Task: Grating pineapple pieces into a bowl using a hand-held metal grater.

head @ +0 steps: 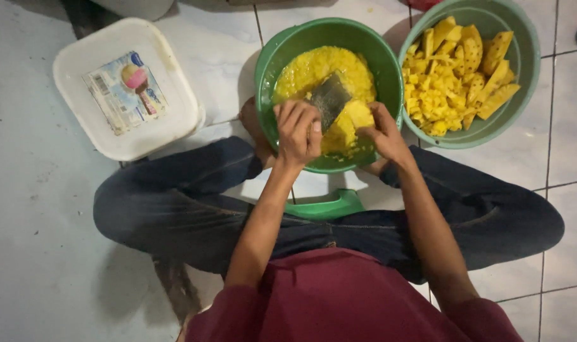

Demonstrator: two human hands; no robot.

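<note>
- Person sat cross-legged on the tiled floor, head camera looking straight down; both arms reached forward into the near green bowl.
- Left hand was curled shut around the lower end of a flat metal grater, thumb side facing the right hand.
- Grater lay tilted, long axis running from the left hand's grip up and away toward the far-right side of the bowl, resting over the yellow pulp.
- Right hand pinched a yellow fruit chunk against the grater's lower right face; fingers narrow, closed on the chunk.
- Chunk sat between the two hands, touching the grater, nearer the right hand; the hands were just beside each other at the bowl's near rim.
- Second green bowl with cut yellow pieces stood touching the first bowl on its right, so nearer the right hand, beyond its fingertips toward the floor's far right corner.
- White lidded tub stood to the left of the grating bowl, apart from it, nearer the left arm.
- Green object lay between the legs, near the lap; kind unclear.
</note>
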